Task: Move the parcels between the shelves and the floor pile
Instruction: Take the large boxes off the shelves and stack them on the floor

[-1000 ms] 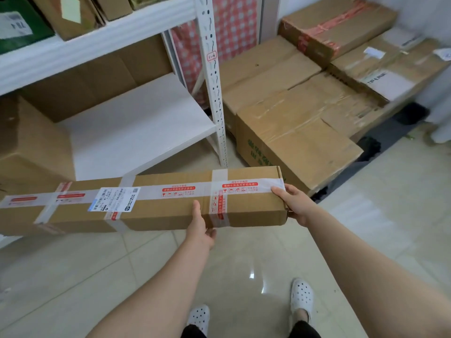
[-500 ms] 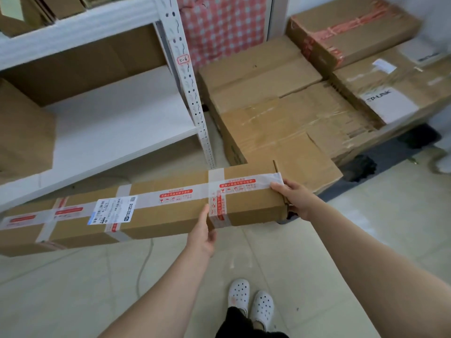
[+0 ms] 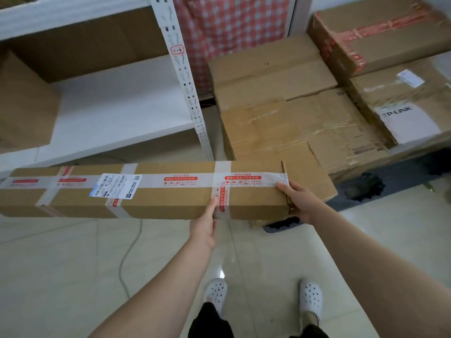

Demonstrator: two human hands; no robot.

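The left hand point(image 3: 203, 228) holds the long box point(image 3: 158, 191) from below, thumb pressed up its near face, while the right hand point(image 3: 299, 200) grips its end at 3 o'clock, thumb on top. The box (taped, with a white label) hangs level above the floor point(image 3: 61, 264), stretching toward 9 o'clock, in front of the white shelf point(image 3: 117, 106) at 11 and the pile of boxes point(image 3: 292, 123) at 1 o'clock.

Glossy pale tiled floor point(image 3: 73, 276), white metal shelving point(image 3: 122, 111), red checked curtain point(image 3: 231, 25) behind.
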